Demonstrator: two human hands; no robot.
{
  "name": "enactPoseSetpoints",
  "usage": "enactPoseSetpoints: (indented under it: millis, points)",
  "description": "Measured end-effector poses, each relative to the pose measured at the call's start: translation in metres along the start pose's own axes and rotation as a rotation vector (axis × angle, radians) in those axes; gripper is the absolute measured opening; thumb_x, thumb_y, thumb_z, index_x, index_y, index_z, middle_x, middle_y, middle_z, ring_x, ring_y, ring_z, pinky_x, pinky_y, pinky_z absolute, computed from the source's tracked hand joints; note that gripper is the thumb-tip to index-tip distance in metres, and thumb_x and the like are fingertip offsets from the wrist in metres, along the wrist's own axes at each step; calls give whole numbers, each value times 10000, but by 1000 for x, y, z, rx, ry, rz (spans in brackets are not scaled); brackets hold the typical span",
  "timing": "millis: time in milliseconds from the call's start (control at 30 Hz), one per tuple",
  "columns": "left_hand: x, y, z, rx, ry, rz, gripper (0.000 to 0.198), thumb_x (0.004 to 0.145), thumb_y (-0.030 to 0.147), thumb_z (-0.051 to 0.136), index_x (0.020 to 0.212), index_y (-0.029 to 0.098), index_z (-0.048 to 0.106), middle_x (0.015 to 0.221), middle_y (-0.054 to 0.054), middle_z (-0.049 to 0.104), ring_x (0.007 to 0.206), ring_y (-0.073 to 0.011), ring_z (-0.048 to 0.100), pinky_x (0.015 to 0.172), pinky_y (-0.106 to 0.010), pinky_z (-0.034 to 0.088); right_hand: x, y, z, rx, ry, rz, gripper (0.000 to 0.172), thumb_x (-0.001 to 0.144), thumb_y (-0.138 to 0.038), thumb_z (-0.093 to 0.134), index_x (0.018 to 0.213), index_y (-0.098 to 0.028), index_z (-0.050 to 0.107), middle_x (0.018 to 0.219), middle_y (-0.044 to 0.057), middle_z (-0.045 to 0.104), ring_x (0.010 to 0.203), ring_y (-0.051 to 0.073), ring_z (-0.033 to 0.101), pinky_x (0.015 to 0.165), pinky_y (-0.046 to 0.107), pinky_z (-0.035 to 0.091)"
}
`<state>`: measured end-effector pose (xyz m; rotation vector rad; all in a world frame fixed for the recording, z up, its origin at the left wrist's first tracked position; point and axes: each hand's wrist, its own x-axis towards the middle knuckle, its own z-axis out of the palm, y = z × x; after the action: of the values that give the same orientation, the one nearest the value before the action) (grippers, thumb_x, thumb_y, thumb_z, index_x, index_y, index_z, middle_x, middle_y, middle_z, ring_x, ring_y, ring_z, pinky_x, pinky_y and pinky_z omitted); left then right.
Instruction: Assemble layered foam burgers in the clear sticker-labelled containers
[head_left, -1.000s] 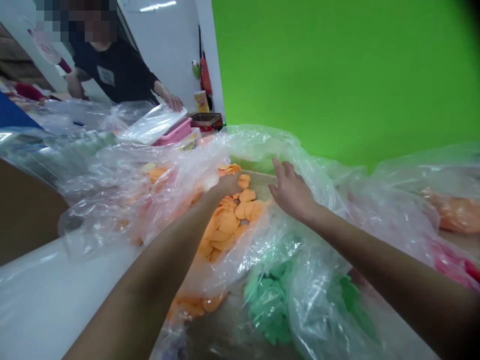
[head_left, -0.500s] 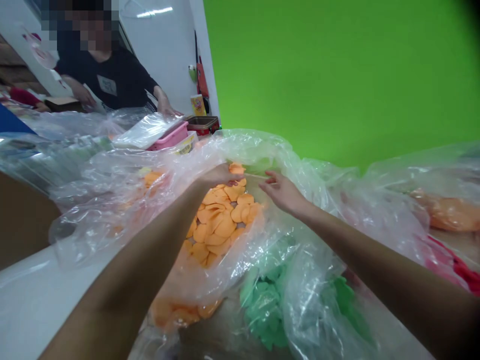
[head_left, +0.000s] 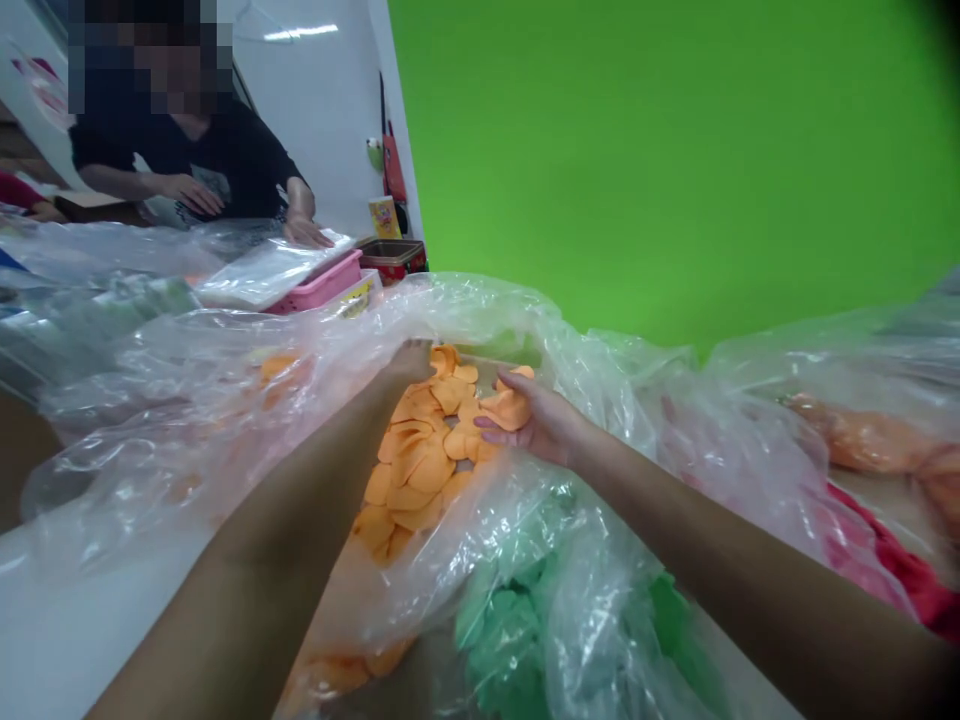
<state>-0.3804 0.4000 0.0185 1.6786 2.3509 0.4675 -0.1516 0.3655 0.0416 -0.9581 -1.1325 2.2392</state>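
In the head view, orange petal-shaped pieces (head_left: 420, 460) lie heaped in an opened clear plastic bag (head_left: 480, 295). My right hand (head_left: 547, 425) is closed on an orange petal piece (head_left: 508, 408), thumb above and fingers below, over the right side of the heap. At the far left of the heap is my left hand (head_left: 411, 358), beside a curled orange piece (head_left: 445, 358). Its fingers are mostly hidden, so I cannot tell whether it grips anything. Green scalloped pieces (head_left: 502, 630) show through plastic nearer to me.
A co-worker (head_left: 195, 170) stands behind the table at the left, one hand on flat clear plastic sheets (head_left: 277, 265) above a pink basket (head_left: 322, 285). A red tin box (head_left: 394, 260) is beside it. Bagged red pieces (head_left: 892, 540) and orange pieces (head_left: 862, 435) lie at right.
My right hand has come down toward the heap and now holds an orange petal piece. My left hand has drawn back slightly left. The view has shifted a little.
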Motion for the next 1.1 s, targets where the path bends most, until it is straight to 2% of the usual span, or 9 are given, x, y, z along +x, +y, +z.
enactPoseSetpoints:
  millis: [167, 333, 467, 600, 733, 867, 933, 1000, 1100]
  points:
    - [16, -18, 13, 172, 29, -152, 338, 832, 308, 507, 1134, 158, 485, 1190, -92, 486, 1045, -231, 496, 864, -458, 417, -10, 0, -7, 27, -9, 49, 118, 831, -274, 491, 866, -162, 481, 699, 2, 541, 568, 127, 635, 519, 263, 552]
    - [23, -20, 16, 194, -21, -186, 320, 832, 315, 508, 1108, 153, 502, 1159, -87, 507, 1017, -220, 514, 846, -440, 433, -8, -1, -10, 63, 10, 50, 133, 834, -283, 498, 869, -156, 484, 671, -8, 523, 550, 116, 630, 515, 245, 550]
    - [12, -14, 16, 96, -25, -170, 306, 832, 315, 509, 1086, 143, 512, 1088, -74, 544, 939, -200, 553, 785, -397, 471, -10, -2, -9, 69, 16, 51, 132, 834, -279, 500, 875, -154, 482, 652, -11, 525, 539, 116, 624, 517, 251, 549]
    - [-13, 0, 4, -35, 65, -136, 308, 843, 327, 489, 1084, 136, 503, 1033, -71, 562, 867, -175, 572, 739, -370, 486, -22, -5, -9, 74, -11, 48, 125, 833, -273, 503, 870, -154, 496, 685, 18, 570, 553, 118, 623, 522, 251, 543]
    - [-70, 29, -22, -139, 124, -13, 332, 805, 353, 514, 1045, 124, 506, 940, -55, 610, 838, -192, 587, 722, -308, 466, -47, -6, -6, 113, -110, 74, 135, 844, -273, 482, 882, -151, 525, 775, 56, 616, 650, 139, 638, 618, 307, 551]
    - [-161, 66, -37, -204, 130, 190, 301, 778, 317, 519, 1056, 207, 484, 1004, -17, 598, 914, -188, 557, 795, -301, 434, -83, 4, 5, 235, -291, 101, 398, 849, -493, 383, 1027, -169, 531, 958, 86, 612, 789, 193, 631, 725, 446, 520]
    - [-208, 82, -39, -196, 121, 418, 305, 749, 197, 520, 1050, 194, 477, 1070, -53, 561, 1003, -221, 501, 875, -367, 394, -106, 13, 11, 333, -395, 84, 542, 829, -589, 305, 1121, -175, 497, 1044, 105, 591, 854, 223, 619, 751, 474, 503]
    - [-250, 93, -43, -200, 46, 559, 413, 726, 157, 532, 1123, 193, 422, 1155, -84, 500, 1085, -244, 437, 938, -415, 345, -132, 26, 16, 391, -440, 77, 582, 832, -591, 294, 1163, -150, 480, 1066, 132, 588, 889, 237, 614, 753, 444, 508]
    - [-304, 99, -54, -300, -198, 591, 601, 734, 244, 581, 1248, 241, 269, 1274, -94, 392, 1148, -246, 394, 956, -402, 354, -175, 48, 21, 409, -365, 93, 388, 879, -389, 396, 1157, -133, 484, 1041, 135, 610, 897, 224, 618, 721, 380, 525]
